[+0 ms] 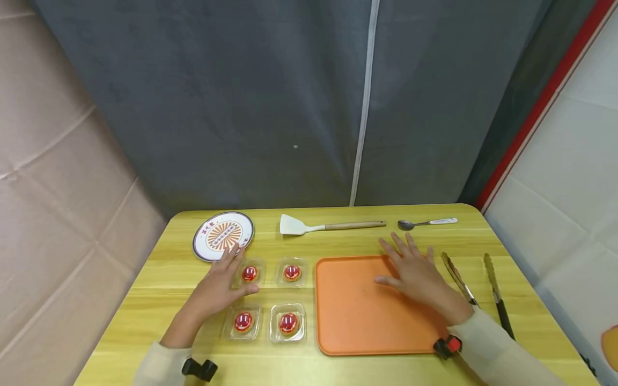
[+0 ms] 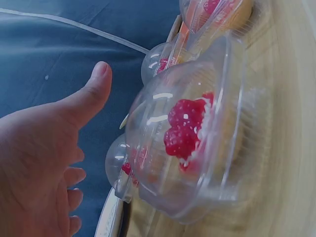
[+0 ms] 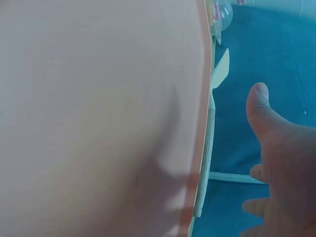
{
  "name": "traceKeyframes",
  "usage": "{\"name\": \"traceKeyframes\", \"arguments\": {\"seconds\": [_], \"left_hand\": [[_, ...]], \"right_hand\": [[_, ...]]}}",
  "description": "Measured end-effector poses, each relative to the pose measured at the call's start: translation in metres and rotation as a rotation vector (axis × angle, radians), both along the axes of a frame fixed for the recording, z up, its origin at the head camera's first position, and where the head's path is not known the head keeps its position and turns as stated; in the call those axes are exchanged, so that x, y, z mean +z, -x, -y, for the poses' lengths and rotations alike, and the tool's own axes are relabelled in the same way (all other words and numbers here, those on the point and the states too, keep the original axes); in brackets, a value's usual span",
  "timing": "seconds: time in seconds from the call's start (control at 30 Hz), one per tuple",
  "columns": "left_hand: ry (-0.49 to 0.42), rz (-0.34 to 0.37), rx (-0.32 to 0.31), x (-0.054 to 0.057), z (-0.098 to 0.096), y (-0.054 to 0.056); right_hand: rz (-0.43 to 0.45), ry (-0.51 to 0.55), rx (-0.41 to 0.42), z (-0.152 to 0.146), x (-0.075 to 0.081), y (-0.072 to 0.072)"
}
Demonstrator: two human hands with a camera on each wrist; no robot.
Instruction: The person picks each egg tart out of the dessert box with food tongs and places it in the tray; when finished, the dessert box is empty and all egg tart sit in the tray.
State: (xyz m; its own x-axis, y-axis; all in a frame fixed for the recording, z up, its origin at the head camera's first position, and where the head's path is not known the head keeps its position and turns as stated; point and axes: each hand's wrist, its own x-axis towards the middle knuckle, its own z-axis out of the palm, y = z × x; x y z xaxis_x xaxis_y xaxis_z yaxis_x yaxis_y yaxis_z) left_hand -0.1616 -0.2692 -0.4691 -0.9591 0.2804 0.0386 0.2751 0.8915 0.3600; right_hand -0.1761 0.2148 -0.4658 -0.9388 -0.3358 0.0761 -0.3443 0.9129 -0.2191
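My left hand [image 1: 215,288], fingers spread and holding nothing, hovers beside several small berry tarts in clear plastic boxes. The nearest boxed tart [image 2: 190,128] fills the middle of the left wrist view, showing red berries under a domed lid. In the head view, a back-left tart [image 1: 249,274] lies just beyond the thumb, and another tart [image 1: 288,324] sits at the front right of the group. Over the right part of an orange tray [image 1: 357,305] hangs my right hand [image 1: 417,273], also spread and bare. The tray's surface carries that hand's shadow in the right wrist view.
A round patterned plate [image 1: 223,236] lies at the back left, partly behind the left fingertips. Along the back edge are a white spatula [image 1: 294,226] with a wooden handle and a spoon [image 1: 406,225]. Tongs [image 1: 456,276] and a dark-handled knife-like tool [image 1: 499,300] lie right of the tray.
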Motion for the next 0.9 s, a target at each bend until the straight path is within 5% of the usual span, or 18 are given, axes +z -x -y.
{"name": "traceKeyframes", "arguments": {"seconds": [0.23, 0.5, 0.9], "left_hand": [[-0.185, 0.132, -0.031, -0.005, 0.006, 0.003], [-0.298, 0.130, -0.043, -0.014, 0.013, 0.008], [-0.485, 0.175, 0.024, -0.024, 0.021, 0.009]], "right_hand": [[-0.015, 0.008, 0.047, 0.015, 0.000, 0.004], [0.006, 0.025, 0.106, 0.037, 0.001, 0.010], [0.042, -0.001, 0.209, 0.080, 0.008, 0.019]]}}
